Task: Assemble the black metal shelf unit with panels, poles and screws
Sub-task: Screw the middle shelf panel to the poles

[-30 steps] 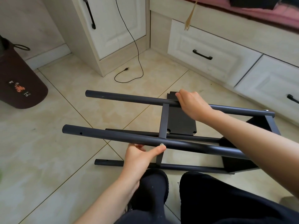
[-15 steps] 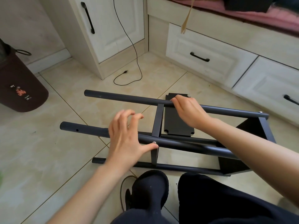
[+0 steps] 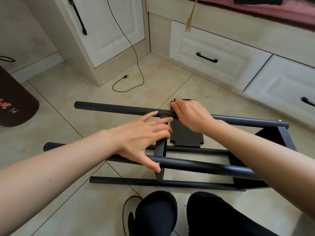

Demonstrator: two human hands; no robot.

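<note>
You get soft, even daylight, faint shadows under the poles (image 3: 196,165), sharp focus throughout, and wide-angle bending at the edges.

Head view — downward, close (floor level)

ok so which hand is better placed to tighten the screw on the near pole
Left. The left hand has its thumb right beside the screw on the near pole. The right hand is busy at the far pole, gripping there.

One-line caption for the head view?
Both hands, left hand and right hand, work at the shelf frame's upper pole.
</note>
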